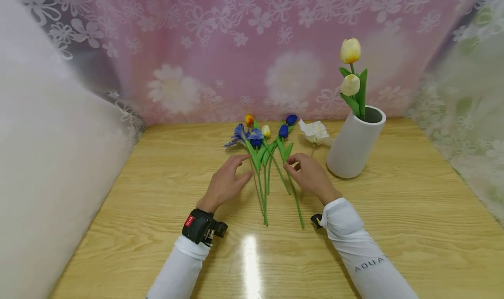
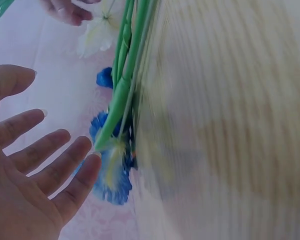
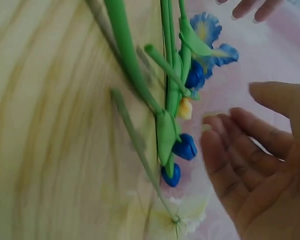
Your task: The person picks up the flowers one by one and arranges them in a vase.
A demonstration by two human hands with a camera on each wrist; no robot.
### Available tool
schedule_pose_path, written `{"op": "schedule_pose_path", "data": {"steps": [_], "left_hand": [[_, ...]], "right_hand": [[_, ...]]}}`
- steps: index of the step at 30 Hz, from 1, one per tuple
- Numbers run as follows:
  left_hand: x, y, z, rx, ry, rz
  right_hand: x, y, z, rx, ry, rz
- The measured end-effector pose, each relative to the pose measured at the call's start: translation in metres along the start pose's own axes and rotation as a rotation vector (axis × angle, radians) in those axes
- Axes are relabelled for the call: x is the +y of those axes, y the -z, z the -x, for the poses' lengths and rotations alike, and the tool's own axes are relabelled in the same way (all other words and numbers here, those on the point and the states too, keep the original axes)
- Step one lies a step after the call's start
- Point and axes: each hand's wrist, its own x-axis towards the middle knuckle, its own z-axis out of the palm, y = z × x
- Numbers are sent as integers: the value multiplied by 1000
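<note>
Left hand [image 1: 226, 181] and right hand [image 1: 311, 176] are both relaxed, holding nothing, with the flowers [image 1: 265, 158] lying between them on the wood-grain table [image 1: 149, 211]. Thin smooth stems [image 1: 265, 216], glossy egg-shaped blue tulips [image 1: 283, 131], a ruffly iris [image 1: 239, 134]. Smooth white vase [image 1: 350, 152] on the right holds two pale rounded tulips [image 1: 350, 85]; crinkly white bloom [image 1: 313, 131] just left of it.

By the left hand [image 1: 225, 184] lie a blue iris [image 1: 238, 134], an orange tulip [image 1: 249, 120], a cream tulip [image 1: 266, 131] and a blue tulip [image 1: 256, 143], their green stems overlapping; by the right hand [image 1: 310, 176] lie two more blue tulips [image 1: 283, 131] and a white flower [image 1: 315, 133], near an upright white vase [image 1: 350, 152].
</note>
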Motion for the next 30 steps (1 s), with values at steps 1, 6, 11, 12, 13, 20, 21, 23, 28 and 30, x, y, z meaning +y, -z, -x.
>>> {"op": "schedule_pose_path", "data": {"steps": [1,6,11,12,13,20,21,23,28,30], "left_hand": [[-2,1,1,1,8,-2],[-9,6,7,5,35,2],[-12,11,13,7,56,13],[-13,12,14,8,61,11],[-14,13,15,9,65,9],[-21,18,20,9,91,-2],[-22,18,21,10,93,-2],[-23,19,22,10,98,0],[-27,20,26,10,106,9],[-28,20,27,15,105,10]], "right_hand": [[-1,-2,-2,-24,-11,-5],[-7,-9,-9,-73,-32,-28],[-10,-15,-19,-97,-21,-53],[-10,-16,-20,-107,-19,-53],[-10,-18,-22,-119,-21,-56],[-11,-24,-31,-130,-78,-51],[-11,-25,-32,-122,-83,-40],[-11,-25,-34,-106,-92,-19],[-11,-30,-39,-67,-94,31],[-11,-32,-41,-63,-92,37]]}}
